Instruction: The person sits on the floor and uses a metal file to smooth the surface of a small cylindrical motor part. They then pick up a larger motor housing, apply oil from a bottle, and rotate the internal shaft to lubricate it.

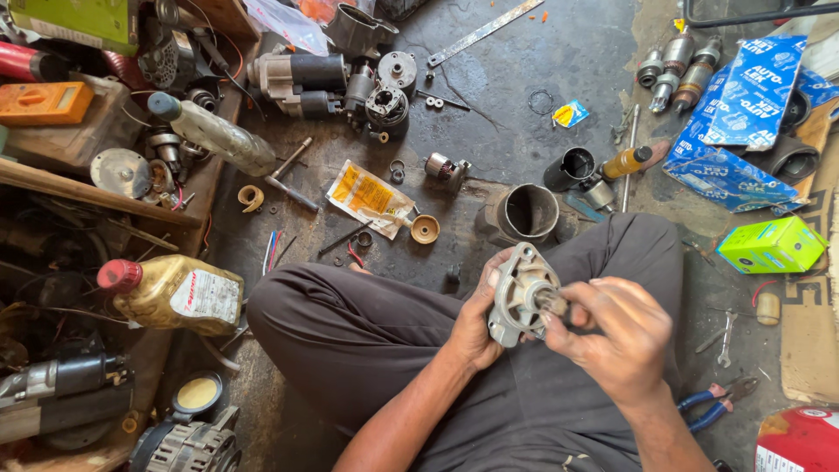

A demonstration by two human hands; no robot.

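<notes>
Hands first, since they're closest to the camera: left hand (479,325) is wrapped around the back and lower edge of a grey cast-metal housing (517,293), thumb up along its left rim. Right hand (622,336) comes in from 3 o'clock with its fingers bunched together, pinching a small dark round part (552,302) right at the housing's centre bore. Can't make out what that part is, it's blurry. The housing sits between the two hands, over the lap of the dark grey trousers (367,341). Its open face is turned toward the right hand, and its long axis runs roughly 12 to 6 with the top leaning a little toward 1.

Moving out over the grimy floor: blue-handled pliers (710,402) at about 4 o'clock from the hands, a small spanner (724,339) just above them, and a lime green box (773,246) at 2 o'clock. Straight up at 12 there's an open metal cylinder (525,212). Over at 9 o'clock lies an oil bottle with a red cap (173,293) on its side.

Further back at 11 o'clock there's a starter motor (297,83) with loose bits round it, and at 1 o'clock blue cartons (743,114).
</notes>
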